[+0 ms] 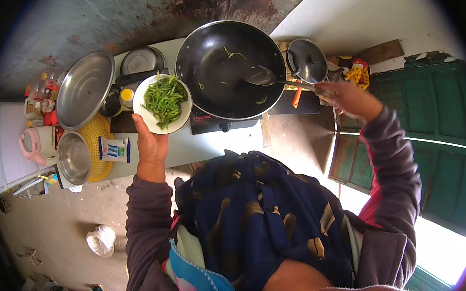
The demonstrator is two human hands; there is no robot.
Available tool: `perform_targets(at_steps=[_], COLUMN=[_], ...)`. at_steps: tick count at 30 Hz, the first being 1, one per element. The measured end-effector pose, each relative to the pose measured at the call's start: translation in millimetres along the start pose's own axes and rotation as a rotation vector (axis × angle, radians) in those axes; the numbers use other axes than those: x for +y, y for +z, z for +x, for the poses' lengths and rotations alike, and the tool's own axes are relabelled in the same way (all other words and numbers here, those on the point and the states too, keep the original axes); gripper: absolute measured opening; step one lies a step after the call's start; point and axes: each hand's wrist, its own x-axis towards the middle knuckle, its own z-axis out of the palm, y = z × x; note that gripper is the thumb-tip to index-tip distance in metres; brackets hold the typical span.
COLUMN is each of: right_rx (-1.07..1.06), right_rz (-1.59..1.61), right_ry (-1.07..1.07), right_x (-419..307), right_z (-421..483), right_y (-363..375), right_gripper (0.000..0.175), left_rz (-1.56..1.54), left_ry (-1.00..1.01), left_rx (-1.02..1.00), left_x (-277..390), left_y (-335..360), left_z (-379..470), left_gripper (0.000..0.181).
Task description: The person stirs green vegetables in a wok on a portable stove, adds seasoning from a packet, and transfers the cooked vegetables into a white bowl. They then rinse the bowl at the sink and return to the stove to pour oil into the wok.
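My left hand holds a white bowl by its near rim. Cooked green vegetable strips fill much of that bowl. Just to its right, a large black wok rests on a stove, with a few green scraps stuck to its inside. My right hand grips the handle of a metal cooking spatula. The spatula's head is inside the wok, towards the right wall; whether it touches the metal I cannot tell.
Left of the bowl stand a yellow-capped jar, a large metal lid or basin, a steel bowl, a yellow plastic basket and a white-blue packet. A lidded pot and an orange handle lie right of the wok.
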Motion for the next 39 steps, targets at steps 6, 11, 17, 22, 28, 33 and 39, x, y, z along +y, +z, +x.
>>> perform_targets(at_steps=[6,11,17,22,28,33,39], right_rx=[-0.281,-0.354,0.079,0.069,0.094,0.257,0.362], right_rz=[-0.380,-0.352,-0.459,-0.658,-0.724,-0.762,-0.887], right_ry=[0.017,0.125,-0.205,-0.055,-0.053,-0.328,-0.548], right_x=[-60,-96,-71,-49,-48,-32,-35], right_z=[32,72,101,92,139,187,200], right_y=[-69,-47,-33,-67,-66,-64,-49], right_gripper=[0.030,0.029,0.040,0.035,0.032,0.040,0.045], left_rz=[0.015,-0.012,-0.008,-0.026,-0.004,0.036,0.023], left_ry=[0.003,-0.009,0.005,0.022,-0.012,0.003,-0.006], left_rx=[0.145,0.128,0.144,0.147,0.177,0.183,0.221], left_x=[-5,-5,-1,-3,-2,-3,-13], left_y=[-12,-17,-26,-30,-28,-27,-51], left_z=[-18,-28,-35,-36,-37,-45,-58], left_gripper=[0.073,0.074,0.075,0.073,0.075,0.075,0.073])
